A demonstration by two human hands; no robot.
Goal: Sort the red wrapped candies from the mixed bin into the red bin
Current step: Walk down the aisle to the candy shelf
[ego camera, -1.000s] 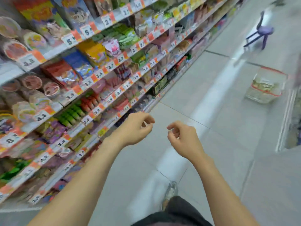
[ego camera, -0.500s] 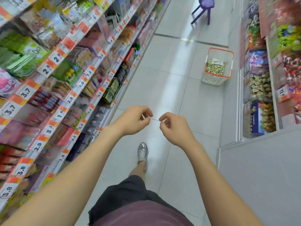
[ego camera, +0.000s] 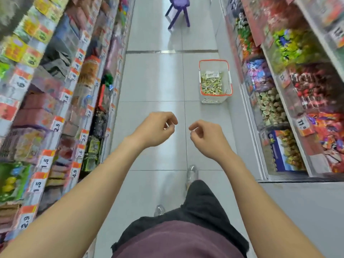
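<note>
I stand in a shop aisle with both arms stretched forward over the tiled floor. My left hand (ego camera: 156,129) and my right hand (ego camera: 206,138) hover side by side at chest height, fingers loosely curled, with nothing visible in either. A white basket with a red rim (ego camera: 214,60) sits on the floor ahead to the right and holds yellow-green wrapped candies (ego camera: 212,83). On the right shelf are bins of wrapped sweets, among them dark red ones (ego camera: 312,84) and brownish ones (ego camera: 270,105). Both hands are well short of the basket and the bins.
Shelves of packaged snacks with orange price tags (ego camera: 55,125) line the left side. A purple stool (ego camera: 178,10) stands at the far end of the aisle. A grey counter surface (ego camera: 307,211) lies at the lower right. My feet and dark shorts show below.
The view has swung right, from the left shelves to straight down the aisle. The basket and right-hand bins now lie ahead. Both hands keep the same curled pose.
</note>
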